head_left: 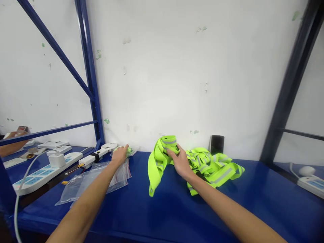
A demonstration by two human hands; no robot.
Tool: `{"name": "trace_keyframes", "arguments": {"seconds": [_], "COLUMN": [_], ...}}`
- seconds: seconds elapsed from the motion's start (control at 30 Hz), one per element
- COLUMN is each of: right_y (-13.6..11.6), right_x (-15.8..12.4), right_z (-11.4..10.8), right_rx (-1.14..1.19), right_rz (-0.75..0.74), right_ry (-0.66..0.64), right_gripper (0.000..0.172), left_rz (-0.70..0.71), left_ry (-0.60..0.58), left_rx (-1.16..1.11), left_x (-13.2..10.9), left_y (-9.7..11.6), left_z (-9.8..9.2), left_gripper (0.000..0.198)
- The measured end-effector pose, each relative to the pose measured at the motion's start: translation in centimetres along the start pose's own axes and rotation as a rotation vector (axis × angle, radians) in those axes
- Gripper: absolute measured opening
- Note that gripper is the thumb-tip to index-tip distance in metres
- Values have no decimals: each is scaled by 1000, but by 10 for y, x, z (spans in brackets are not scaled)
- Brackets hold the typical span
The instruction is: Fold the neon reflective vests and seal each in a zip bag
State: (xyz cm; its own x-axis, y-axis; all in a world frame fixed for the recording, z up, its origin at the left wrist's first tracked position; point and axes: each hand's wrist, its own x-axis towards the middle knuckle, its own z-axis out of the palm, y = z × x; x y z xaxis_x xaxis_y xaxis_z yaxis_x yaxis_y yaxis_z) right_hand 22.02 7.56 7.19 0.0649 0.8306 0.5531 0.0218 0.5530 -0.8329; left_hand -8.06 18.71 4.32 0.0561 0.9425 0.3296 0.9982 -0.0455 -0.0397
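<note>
A neon yellow reflective vest (207, 165) lies crumpled on the blue shelf top (157, 209). My right hand (178, 160) is closed on a raised fold of the vest near its left end, with a strip hanging down toward the shelf. My left hand (120, 154) rests at the far end of a stack of clear zip bags (96, 179), its fingers curled on a bag that holds something green (130, 150).
A small white fan (109, 146) and white power strips (43, 172) lie at the left beyond the blue rack post (92, 84). A dark phone (217, 144) leans on the wall. Another person's arm (11, 145) shows at far left. Another power strip (312, 184) sits at far right.
</note>
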Motion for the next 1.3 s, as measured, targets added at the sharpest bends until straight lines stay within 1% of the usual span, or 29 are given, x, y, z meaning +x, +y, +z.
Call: {"name": "trace_keyframes", "arguments": {"seconds": [0.07,0.13,0.2,0.27,0.33,0.37,0.4,0.43,0.47,0.5,0.53,0.6,0.7,0.83,0.9,0.93,0.97,1.0,1.03,1.1,1.13,1.17,1.2,1.23,1.3], "right_y": [10,23,34,41,42,39,36,32,27,24,21,18,21,22,21,21,21,21,22,22,21,18,15,10,1], "right_x": [-11,-21,-29,-34,-37,-38,-39,-40,-40,-41,-41,-44,-49,-57,-60,-60,-61,-60,-59,-57,-56,-56,-56,-56,-59], "right_z": [0,0,0,1,3,5,7,9,12,15,19,25,32,31,29,28,28,27,26,23,21,18,15,12,8], "right_rx": [129,228,286,336,410,455,501,541,570,586,593,590,584,562,548,529,481,416,347,214,161,125,99,67,-1], "right_rz": [135,270,347,385,437,471,503,533,560,587,614,673,711,770,826,843,832,792,737,563,473,392,316,231,71], "right_ry": [1,11,-3,-58,-147,-203,-264,-329,-392,-451,-503,-570,-596,-644,-697,-735,-764,-767,-744,-595,-512,-460,-452,-483,-624], "right_gripper": [43,52,58,58,52,49,46,44,42,41,40,37,31,23,20,20,23,29,36,44,45,45,45,45,49], "left_rz": [-7,-6,8,37,96,160,252,344,421,472,490,503,547,633,649,618,553,461,362,192,133,89,52,13,-72], "left_ry": [-21,-41,-46,-19,12,13,2,-42,-95,-142,-170,-213,-256,-225,-196,-179,-166,-162,-169,-201,-213,-216,-211,-202,-188], "left_rx": [-10,-31,-62,-101,-173,-254,-497,-707,-851,-945,-1005,-1064,-1086,-1015,-992,-1009,-1049,-1108,-1176,-1301,-1349,-1385,-1411,-1429,-1449], "left_x": [2,3,-2,-14,-37,-52,-69,-87,-105,-122,-137,-160,-180,-188,-189,-189,-190,-190,-191,-192,-194,-194,-195,-195,-195], "left_y": [4,8,14,25,39,47,55,62,67,71,72,72,68,71,76,78,80,82,83,84,84,83,83,82,80], "left_z": [1,-3,-13,-30,-50,-61,-71,-79,-86,-92,-96,-100,-100,-97,-91,-86,-80,-73,-65,-50,-44,-39,-35,-33,-31], "left_gripper": [56,60,60,53,47,47,48,50,50,47,46,45,50,60,58,52,45,38,35,33,33,33,33,33,36]}}
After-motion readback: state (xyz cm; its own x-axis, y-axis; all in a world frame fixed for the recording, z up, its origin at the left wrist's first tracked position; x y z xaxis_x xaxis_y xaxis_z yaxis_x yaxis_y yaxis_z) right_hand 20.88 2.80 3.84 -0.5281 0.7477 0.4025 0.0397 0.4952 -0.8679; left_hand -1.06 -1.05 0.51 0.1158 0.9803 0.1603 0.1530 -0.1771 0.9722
